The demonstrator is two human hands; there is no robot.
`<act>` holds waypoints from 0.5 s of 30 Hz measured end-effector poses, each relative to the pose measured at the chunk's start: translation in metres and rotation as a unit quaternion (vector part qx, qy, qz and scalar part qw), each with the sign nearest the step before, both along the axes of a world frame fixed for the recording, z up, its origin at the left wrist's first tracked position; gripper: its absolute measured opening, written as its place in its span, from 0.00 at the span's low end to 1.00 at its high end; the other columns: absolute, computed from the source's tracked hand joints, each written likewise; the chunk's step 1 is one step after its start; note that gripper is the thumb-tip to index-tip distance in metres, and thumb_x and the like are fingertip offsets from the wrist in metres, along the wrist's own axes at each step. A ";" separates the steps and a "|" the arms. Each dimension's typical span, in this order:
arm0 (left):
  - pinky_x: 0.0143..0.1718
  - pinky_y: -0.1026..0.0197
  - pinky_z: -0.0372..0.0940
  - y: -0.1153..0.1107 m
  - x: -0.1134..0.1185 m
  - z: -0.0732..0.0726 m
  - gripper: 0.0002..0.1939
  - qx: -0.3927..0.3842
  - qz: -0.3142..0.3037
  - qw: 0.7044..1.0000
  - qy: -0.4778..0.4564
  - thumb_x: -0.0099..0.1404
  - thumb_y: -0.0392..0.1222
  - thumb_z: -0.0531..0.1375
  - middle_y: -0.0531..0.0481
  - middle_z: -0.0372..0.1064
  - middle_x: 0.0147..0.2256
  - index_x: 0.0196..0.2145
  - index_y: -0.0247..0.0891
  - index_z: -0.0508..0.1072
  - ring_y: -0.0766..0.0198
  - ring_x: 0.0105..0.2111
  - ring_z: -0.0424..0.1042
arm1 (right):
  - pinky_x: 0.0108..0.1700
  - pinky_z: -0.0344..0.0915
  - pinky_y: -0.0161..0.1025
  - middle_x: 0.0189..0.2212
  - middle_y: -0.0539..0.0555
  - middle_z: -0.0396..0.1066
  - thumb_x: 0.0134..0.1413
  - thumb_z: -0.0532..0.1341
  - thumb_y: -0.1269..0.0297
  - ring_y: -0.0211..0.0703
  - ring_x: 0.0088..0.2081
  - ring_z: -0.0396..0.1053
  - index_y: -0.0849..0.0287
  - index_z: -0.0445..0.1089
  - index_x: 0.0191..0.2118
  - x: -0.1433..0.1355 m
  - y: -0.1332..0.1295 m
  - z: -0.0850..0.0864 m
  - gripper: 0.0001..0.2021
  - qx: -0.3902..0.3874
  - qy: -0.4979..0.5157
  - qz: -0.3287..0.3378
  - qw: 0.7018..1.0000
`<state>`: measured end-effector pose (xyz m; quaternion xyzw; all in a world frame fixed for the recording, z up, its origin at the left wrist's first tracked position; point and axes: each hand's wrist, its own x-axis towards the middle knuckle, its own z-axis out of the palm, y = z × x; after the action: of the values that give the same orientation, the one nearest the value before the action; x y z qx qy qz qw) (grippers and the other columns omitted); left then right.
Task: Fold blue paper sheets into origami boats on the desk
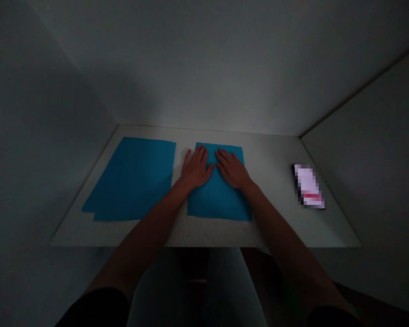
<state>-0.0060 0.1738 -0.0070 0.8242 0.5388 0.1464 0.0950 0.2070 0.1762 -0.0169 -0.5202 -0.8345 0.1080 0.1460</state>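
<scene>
A blue sheet (218, 202) lies flat on the white table, in front of me. My left hand (195, 168) rests palm down over its upper left edge, fingers spread, with the outer fingers reaching past the edge. On its upper right part lies my right hand (232, 168), also palm down with the fingers apart. Neither hand grips anything. To the left, more blue sheets (136, 179) lie overlapping and slightly offset; my left forearm passes close to their lower right corner.
A phone (308, 186) with a lit, pixelated screen lies at the right of the white table (272, 159). Walls stand at the back, left and right. The table's front edge runs below my forearms, above my legs.
</scene>
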 end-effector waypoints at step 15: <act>0.81 0.34 0.34 0.003 -0.004 -0.003 0.43 -0.019 -0.004 1.000 0.010 0.80 0.61 0.48 0.33 0.44 0.80 0.81 0.31 0.48 0.43 0.81 0.41 | 0.80 0.44 0.72 0.81 0.65 0.49 0.77 0.44 0.38 0.65 0.80 0.49 0.59 0.50 0.82 0.043 0.017 -0.013 0.41 0.029 -0.017 -0.086 0.996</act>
<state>-0.0096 0.1773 -0.0099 0.8259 0.5388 0.1276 0.1064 0.2498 0.1935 -0.0295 -0.5870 -0.7921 0.0617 0.1555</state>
